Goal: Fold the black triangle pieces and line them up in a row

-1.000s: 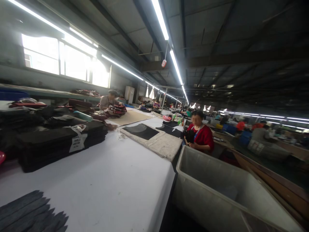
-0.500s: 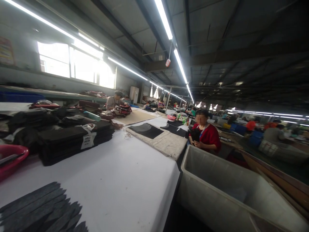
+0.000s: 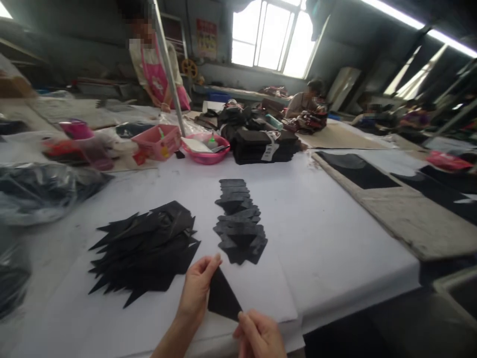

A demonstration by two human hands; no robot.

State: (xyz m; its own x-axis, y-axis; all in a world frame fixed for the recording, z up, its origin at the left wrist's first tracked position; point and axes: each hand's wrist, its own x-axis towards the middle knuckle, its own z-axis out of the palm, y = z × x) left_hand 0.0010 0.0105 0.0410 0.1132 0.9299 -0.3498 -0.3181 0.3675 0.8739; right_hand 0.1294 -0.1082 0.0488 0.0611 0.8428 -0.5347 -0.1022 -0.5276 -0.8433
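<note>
A round pink basin (image 3: 208,158) stands beside a pink basket (image 3: 149,147), a bright window (image 3: 274,37) and a poster (image 3: 206,39) beyond.

From my distant station I observed a bare left hand (image 3: 197,288), continuous with a bare forearm (image 3: 173,335), and a bare right hand (image 3: 261,334), fingernail details blurred.

Way over white table (image 3: 316,233), right of grey strips (image 3: 239,226); black pile (image 3: 145,253) (spiky-edged) bars left.

The picture's bottom edge cuts off the right hand (image 3: 261,334).
</note>
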